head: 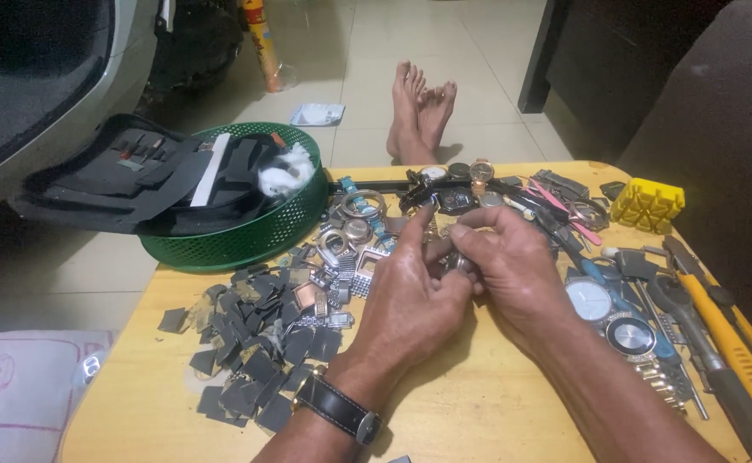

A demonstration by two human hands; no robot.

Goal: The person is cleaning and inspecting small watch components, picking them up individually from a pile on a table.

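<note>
Left hand and right hand pressed together at centre, fingers curled, forearms converging.

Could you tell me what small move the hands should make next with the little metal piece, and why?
Probably tilt the small metal piece up clear of the fingers. It sits pinched between the left hand and right hand, mostly hidden, above the wooden table.

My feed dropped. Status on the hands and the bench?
Left hand and right hand both pinch one small metal watch part, held above the table. Dark strap pieces lie left, watches and tools right.
</note>
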